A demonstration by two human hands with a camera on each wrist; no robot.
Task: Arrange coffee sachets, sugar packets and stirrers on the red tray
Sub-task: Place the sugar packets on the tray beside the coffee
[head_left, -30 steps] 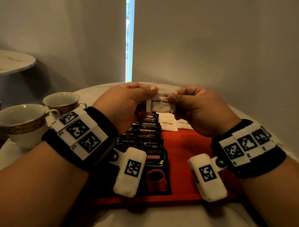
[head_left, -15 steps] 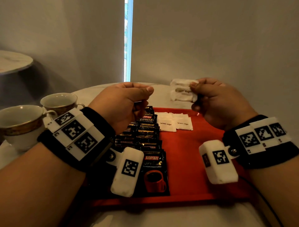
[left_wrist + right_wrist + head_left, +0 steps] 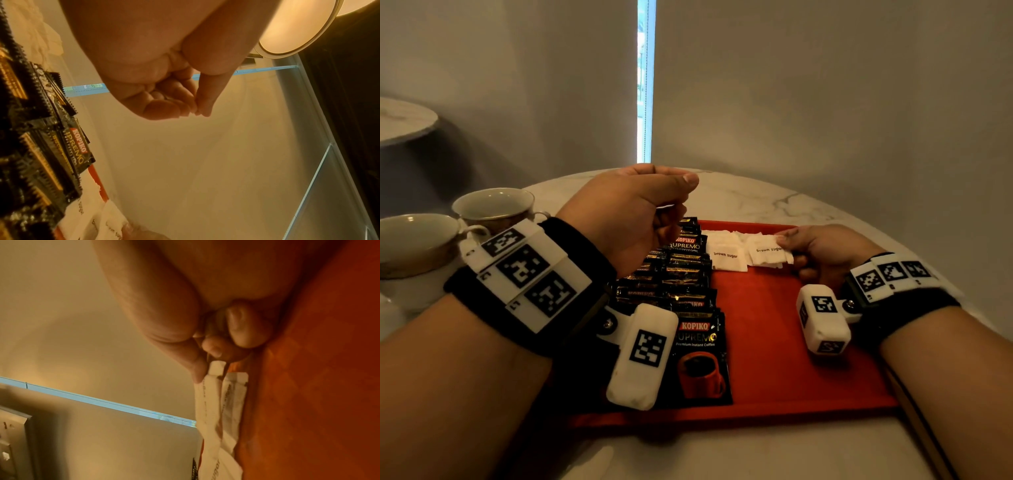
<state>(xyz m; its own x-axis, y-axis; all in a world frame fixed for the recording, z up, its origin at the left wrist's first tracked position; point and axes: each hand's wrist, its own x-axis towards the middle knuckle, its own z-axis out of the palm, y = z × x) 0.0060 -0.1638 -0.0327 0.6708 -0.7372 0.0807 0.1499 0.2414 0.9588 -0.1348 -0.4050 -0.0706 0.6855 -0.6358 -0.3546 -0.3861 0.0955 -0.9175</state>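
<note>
Head view shows a row of overlapping coffee sachets (image 3: 690,294) running up the left of the red tray (image 3: 774,342). Above them hovers the left hand (image 3: 633,216), fingers curled, holding nothing. Farther back, the right hand (image 3: 822,251) pinches a brown sugar packet (image 3: 768,251) beside another (image 3: 724,255) lying on the tray.

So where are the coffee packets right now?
In the head view the coffee sachets lie in an overlapping row along the left side of the red tray, under the left hand, with the brown sugar packets just right of the far end.
</note>
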